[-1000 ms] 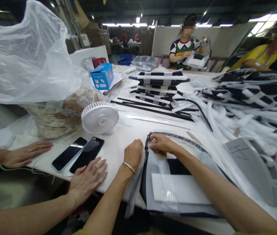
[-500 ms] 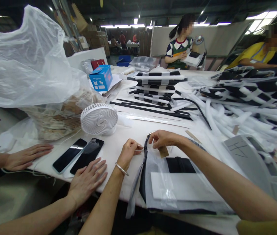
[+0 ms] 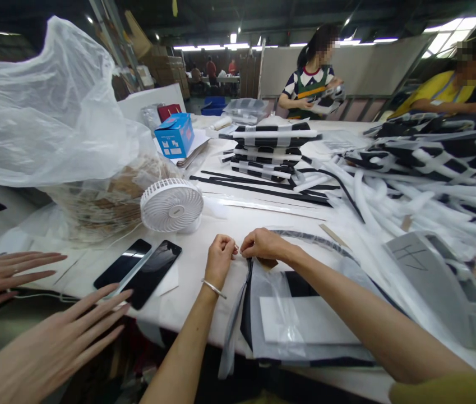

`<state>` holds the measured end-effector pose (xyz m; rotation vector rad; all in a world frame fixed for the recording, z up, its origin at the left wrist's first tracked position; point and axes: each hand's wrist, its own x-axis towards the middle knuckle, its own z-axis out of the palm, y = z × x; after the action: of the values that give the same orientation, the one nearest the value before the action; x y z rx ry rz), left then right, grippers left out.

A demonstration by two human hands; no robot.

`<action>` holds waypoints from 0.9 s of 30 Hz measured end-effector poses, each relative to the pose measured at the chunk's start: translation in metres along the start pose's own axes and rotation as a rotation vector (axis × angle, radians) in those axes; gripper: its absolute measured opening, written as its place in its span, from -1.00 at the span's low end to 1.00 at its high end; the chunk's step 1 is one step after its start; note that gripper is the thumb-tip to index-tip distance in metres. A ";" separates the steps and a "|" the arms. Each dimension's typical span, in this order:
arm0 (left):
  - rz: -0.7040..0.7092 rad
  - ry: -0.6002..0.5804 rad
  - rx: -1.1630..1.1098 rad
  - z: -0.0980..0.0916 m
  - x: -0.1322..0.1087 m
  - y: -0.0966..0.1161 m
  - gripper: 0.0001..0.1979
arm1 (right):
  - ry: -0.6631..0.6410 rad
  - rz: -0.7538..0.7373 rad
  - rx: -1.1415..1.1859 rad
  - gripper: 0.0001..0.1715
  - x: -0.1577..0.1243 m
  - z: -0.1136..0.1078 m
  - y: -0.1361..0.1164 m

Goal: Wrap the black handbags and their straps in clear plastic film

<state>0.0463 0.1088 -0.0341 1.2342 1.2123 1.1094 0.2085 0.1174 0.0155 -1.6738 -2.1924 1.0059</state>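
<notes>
A black bag with a white panel (image 3: pixel 305 320) lies before me, partly covered in clear plastic film. At its left top edge a dark strap (image 3: pixel 249 270) rises toward my hands. My left hand (image 3: pixel 220 259), with a bangle at the wrist, is closed in a pinch just left of the strap. Facing it, my right hand (image 3: pixel 265 245) pinches right above the strap's upper end, the fingertips of both hands nearly meeting. What they hold is too small to make out. Under my right hand hangs a brown tag (image 3: pixel 268 263). A film-wrapped handle (image 3: pixel 317 238) arcs behind my right forearm.
Another person's two hands (image 3: pixel 73 336) are at the left, by two phones (image 3: pixel 156 272). Beyond stand a white fan (image 3: pixel 172 205), a blue box (image 3: pixel 174 136) and wrapped black bundles (image 3: pixel 271 134). White foam tubes (image 3: pixel 389 202) and a grey holder (image 3: pixel 423 280) lie right.
My right hand has moved left and down, its fingers closing beside my left hand. The film-wrapped handle shows more now. The other person's hands have drawn back and spread.
</notes>
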 end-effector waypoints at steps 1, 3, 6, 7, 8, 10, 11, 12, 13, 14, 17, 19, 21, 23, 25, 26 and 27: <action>-0.008 -0.011 -0.014 0.001 0.000 0.000 -0.82 | 0.010 -0.001 0.010 -0.82 -0.001 0.000 0.002; -0.028 -0.030 -0.039 0.002 -0.001 0.000 -0.75 | 0.036 0.004 0.029 -0.83 -0.003 0.001 0.006; -0.060 -0.076 -0.034 0.002 -0.004 0.000 -0.68 | 0.062 0.025 0.067 -0.83 -0.004 0.004 0.011; -0.068 -0.097 -0.021 0.002 -0.005 0.000 -0.68 | 0.063 0.031 0.080 -0.82 -0.004 0.005 0.012; -0.073 -0.115 -0.005 0.001 -0.006 -0.001 -0.70 | 0.064 0.036 0.092 -0.81 -0.004 0.006 0.013; -0.073 -0.128 0.027 0.002 -0.008 -0.001 -0.76 | 0.065 0.040 0.112 -0.81 -0.004 0.006 0.015; -0.068 -0.124 0.039 0.002 -0.009 -0.001 -0.79 | 0.065 0.042 0.120 -0.82 -0.004 0.006 0.015; -0.062 -0.118 0.050 0.003 -0.009 0.000 -0.81 | 0.065 0.043 0.127 -0.82 -0.004 0.006 0.015; -0.055 -0.113 0.059 0.003 -0.009 0.000 -0.82 | 0.066 0.045 0.133 -0.83 -0.005 0.006 0.015; -0.047 -0.111 0.067 0.004 -0.008 0.001 -0.82 | 0.067 0.047 0.139 -0.83 -0.005 0.006 0.015; -0.016 -0.112 0.088 0.006 -0.007 0.003 -0.81 | 0.070 0.057 0.165 -0.84 -0.006 0.007 0.016; 0.003 -0.112 0.100 0.006 -0.007 0.003 -0.81 | 0.072 0.068 0.186 -0.84 -0.007 0.007 0.018; 0.011 -0.110 0.114 0.006 -0.008 0.002 -0.81 | 0.073 0.082 0.212 -0.85 -0.006 0.007 0.019; 0.013 -0.111 0.129 0.004 -0.010 0.003 -0.82 | 0.074 0.105 0.241 -0.85 -0.005 0.007 0.022; 0.018 -0.126 0.134 0.001 -0.013 0.004 -0.83 | 0.077 0.140 0.272 -0.87 -0.004 0.006 0.023; 0.022 -0.142 0.130 -0.001 -0.013 0.005 -0.84 | 0.077 0.159 0.290 -0.88 -0.004 0.006 0.024; 0.027 -0.163 0.121 -0.002 -0.014 0.006 -0.84 | 0.074 0.178 0.309 -0.88 -0.004 0.005 0.024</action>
<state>0.0433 0.0951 -0.0273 1.4084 1.1547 0.9468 0.2256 0.1148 -0.0024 -1.7471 -1.7588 1.2325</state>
